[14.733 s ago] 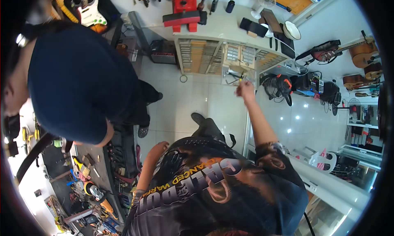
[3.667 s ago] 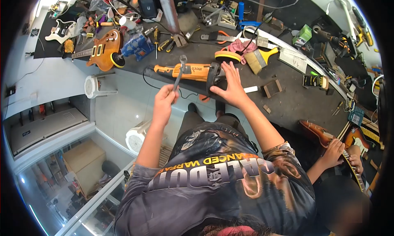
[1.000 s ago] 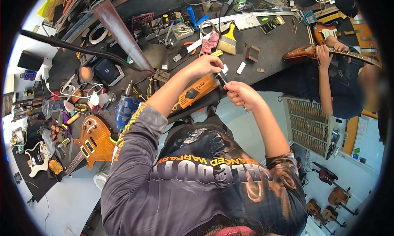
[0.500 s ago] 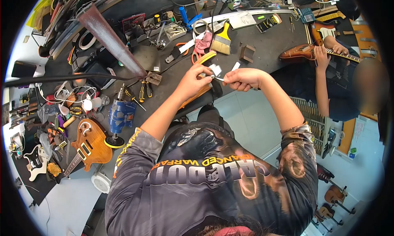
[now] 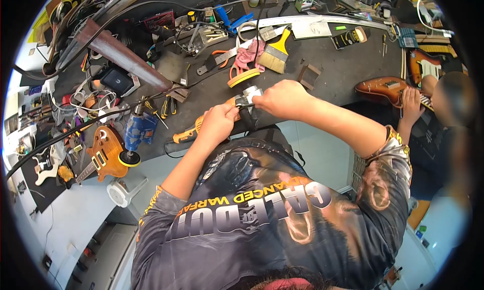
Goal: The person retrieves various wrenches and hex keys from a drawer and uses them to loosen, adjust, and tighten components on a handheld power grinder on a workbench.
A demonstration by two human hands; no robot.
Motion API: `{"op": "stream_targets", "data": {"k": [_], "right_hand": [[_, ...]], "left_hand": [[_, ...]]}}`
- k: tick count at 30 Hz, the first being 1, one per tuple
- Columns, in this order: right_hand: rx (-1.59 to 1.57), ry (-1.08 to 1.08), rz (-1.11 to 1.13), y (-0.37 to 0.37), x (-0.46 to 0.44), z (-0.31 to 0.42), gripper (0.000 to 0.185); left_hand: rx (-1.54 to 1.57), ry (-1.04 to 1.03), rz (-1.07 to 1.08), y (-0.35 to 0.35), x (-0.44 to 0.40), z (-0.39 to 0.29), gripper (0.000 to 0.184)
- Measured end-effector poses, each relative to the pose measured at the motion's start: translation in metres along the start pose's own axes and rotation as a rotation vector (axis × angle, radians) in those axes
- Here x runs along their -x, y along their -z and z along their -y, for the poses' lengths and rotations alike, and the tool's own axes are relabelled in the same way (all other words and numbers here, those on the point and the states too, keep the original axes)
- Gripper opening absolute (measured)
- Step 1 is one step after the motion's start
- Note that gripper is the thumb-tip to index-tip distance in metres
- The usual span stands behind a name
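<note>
Working over the polisher point(image 5: 187, 134) here, right at the near edge of the dark bench point(image 5: 348, 63). Got the left hand point(image 5: 219, 123) curled over the orange body, thumb and fingers closed in just behind the silver head. Got the right hand point(image 5: 285, 99) in from the other side, fingers folded and tips bunched against the head — maybe pinching something thin and dark there, but too small and covered up to say for sure. Yellow-edged pad point(image 5: 243, 78) facing away from the body, just past the head. Power cord curving off below the handle end.

Around it, plenty of clutter. Just past the pad, a pink cloth point(image 5: 247, 55), with a wide brush point(image 5: 276, 55) beside it, yellow handle pointing away. Past the right hand, a small brown block point(image 5: 309, 76). Off to the left, a blue drill point(image 5: 140, 131) with its own pad, close to an orange guitar point(image 5: 107, 154), plus a white guitar body point(image 5: 46, 166) further out. White stool point(image 5: 121, 191) down on the floor below. Over on the right — 2 sunburst guitars, the nearer guitar point(image 5: 385, 88) with another person's hand point(image 5: 412, 104) on the neck.
</note>
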State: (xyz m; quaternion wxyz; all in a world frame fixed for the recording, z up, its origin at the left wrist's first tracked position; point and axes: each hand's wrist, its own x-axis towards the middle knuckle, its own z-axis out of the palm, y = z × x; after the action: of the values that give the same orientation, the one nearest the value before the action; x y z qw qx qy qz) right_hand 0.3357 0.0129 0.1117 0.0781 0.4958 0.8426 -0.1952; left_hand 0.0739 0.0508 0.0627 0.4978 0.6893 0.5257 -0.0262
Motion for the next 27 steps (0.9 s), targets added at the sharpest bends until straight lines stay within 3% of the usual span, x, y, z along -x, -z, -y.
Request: {"op": "stream_targets", "data": {"k": [8,14,17,20,23,24,26,27], "right_hand": [[0.049,0.374,0.01,0.013,-0.047,-0.054,0.032],[0.041,0.603,-0.004,0.022,-0.081,-0.07,0.037],[0.073,0.443,0.046,0.021,-0.065,-0.057,0.035],[-0.055,0.247,0.359,0.024,-0.034,-0.027,0.019],[-0.362,0.064,0.482,0.026,-0.008,0.006,0.034],[-0.484,-0.025,0.483,0.016,-0.005,0.014,0.035],[-0.381,0.007,0.205,-0.007,0.01,0.025,0.03],[-0.401,-0.027,0.183,-0.003,0.014,0.033,0.029]], "left_hand": [[0.017,0.082,-0.014,-0.004,0.003,0.001,0.037],[0.247,0.154,0.008,0.001,0.012,-0.019,0.035],[0.243,0.171,0.003,-0.006,0.008,-0.005,0.034],[0.172,0.117,-0.042,-0.003,0.012,-0.012,0.024],[0.329,0.076,-0.122,-0.01,0.012,-0.009,0.014],[0.399,0.069,-0.089,-0.01,0.012,-0.006,0.013],[0.54,0.053,-0.022,-0.01,0.01,0.001,0.016],[0.574,0.009,-0.021,-0.011,0.009,0.007,0.016]]}}
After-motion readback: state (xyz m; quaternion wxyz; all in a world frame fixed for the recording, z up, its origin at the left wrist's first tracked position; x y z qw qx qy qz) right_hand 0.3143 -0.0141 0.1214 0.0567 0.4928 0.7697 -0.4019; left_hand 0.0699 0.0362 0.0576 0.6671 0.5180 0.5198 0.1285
